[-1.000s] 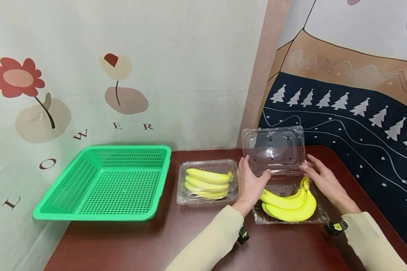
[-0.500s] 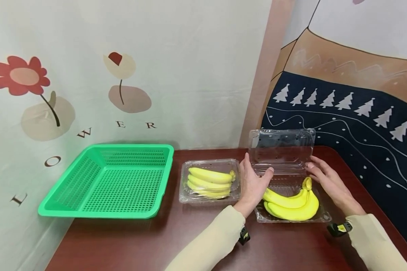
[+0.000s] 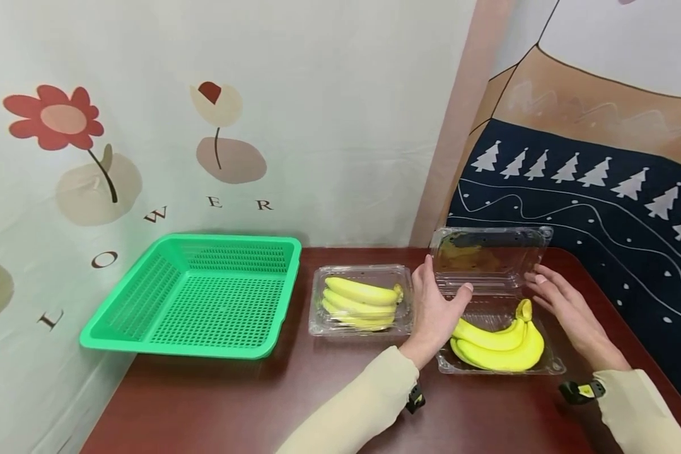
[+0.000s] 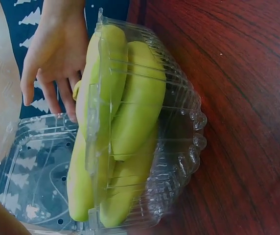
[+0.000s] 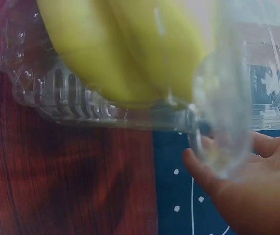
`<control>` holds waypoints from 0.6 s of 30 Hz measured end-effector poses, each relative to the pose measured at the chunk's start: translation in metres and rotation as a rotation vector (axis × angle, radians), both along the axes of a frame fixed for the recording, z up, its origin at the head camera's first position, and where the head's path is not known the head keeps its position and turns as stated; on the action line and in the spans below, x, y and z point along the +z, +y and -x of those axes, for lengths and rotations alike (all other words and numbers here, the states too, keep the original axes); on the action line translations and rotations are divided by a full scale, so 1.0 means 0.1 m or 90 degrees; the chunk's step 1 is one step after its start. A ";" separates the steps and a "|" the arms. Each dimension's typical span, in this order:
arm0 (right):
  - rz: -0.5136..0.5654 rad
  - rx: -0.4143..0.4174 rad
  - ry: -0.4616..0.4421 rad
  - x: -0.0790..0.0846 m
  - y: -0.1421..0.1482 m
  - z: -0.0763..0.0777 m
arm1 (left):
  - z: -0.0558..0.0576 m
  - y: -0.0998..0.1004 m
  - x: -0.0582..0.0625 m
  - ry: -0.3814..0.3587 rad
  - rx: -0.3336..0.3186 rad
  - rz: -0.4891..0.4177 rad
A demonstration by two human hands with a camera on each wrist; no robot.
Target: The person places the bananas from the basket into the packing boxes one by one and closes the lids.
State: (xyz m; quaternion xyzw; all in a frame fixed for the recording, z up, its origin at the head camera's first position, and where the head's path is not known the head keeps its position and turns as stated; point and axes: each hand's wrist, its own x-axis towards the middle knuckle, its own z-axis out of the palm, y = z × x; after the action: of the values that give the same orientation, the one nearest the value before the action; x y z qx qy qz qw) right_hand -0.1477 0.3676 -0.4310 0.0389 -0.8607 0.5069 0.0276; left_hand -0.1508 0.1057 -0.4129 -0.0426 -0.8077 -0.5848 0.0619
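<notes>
A clear plastic clamshell box (image 3: 555, 366) stands on the table with its lid (image 3: 490, 258) raised at the back. In its base lies a bunch of yellow bananas (image 3: 505, 353), stem toward the back right. My left hand (image 3: 436, 310) is at the lid's left side, thumb spread from fairly straight fingers. At the lid's right edge are the fingertips of my right hand (image 3: 573, 315), its fingers extended. The left wrist view shows the bananas (image 4: 140, 103) through the box wall, with the right hand (image 4: 64, 54) beyond them.
Left of the left hand sits a closed clear box (image 3: 318, 325) with more bananas inside. Farther left stands a green perforated basket (image 3: 190, 350). Printed fabric (image 3: 346, 126) hangs behind the brown table (image 3: 295, 403), and dark tree-patterned cloth (image 3: 618, 246) borders its right side.
The raised lid has tipped forward a little and now mirrors the yellow bananas. Both hands stay beside it. The whole scene has shifted right in the head view.
</notes>
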 end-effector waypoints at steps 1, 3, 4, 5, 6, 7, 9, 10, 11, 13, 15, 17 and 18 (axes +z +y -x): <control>0.000 0.000 0.001 0.00 0.01 0.00 | -0.01 0.00 0.00 0.001 -0.003 -0.002; 0.003 0.003 0.001 0.00 0.01 -0.01 | -0.02 0.00 0.01 0.003 -0.004 -0.002; 0.005 0.003 0.001 0.00 0.02 -0.01 | -0.03 0.00 0.01 0.004 -0.005 -0.001; 0.009 0.005 0.001 0.01 0.02 -0.01 | -0.04 0.00 0.01 0.005 -0.006 0.000; 0.011 0.006 0.002 0.01 0.02 -0.02 | -0.04 0.00 0.01 0.006 -0.007 0.002; 0.014 0.006 0.002 0.02 0.03 -0.02 | -0.05 0.00 0.01 0.006 -0.009 0.003; 0.017 0.006 0.004 0.03 0.03 -0.02 | -0.07 0.00 0.02 0.009 -0.014 0.006; 0.018 0.006 0.007 0.03 0.04 -0.03 | -0.08 -0.01 0.01 0.010 -0.017 0.006; 0.018 0.007 0.010 0.04 0.04 -0.03 | -0.09 -0.01 0.01 0.012 -0.020 0.006; 0.016 0.009 0.017 0.04 0.05 -0.04 | -0.10 -0.03 0.01 0.021 -0.030 0.002; 0.012 0.011 0.025 0.05 0.05 -0.05 | -0.11 -0.05 0.00 0.033 -0.040 -0.004; 0.009 0.014 0.030 0.05 0.05 -0.06 | -0.12 -0.06 -0.02 0.044 -0.049 -0.012; 0.006 0.014 0.033 0.05 0.04 -0.06 | -0.13 -0.07 -0.03 0.051 -0.052 -0.016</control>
State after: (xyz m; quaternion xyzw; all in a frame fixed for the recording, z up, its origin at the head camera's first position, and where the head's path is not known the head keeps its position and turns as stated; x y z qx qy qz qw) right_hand -0.1413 0.3718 -0.4257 0.0612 -0.8568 0.5101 0.0445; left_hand -0.1381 0.0986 -0.4154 -0.0978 -0.7946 -0.5950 0.0709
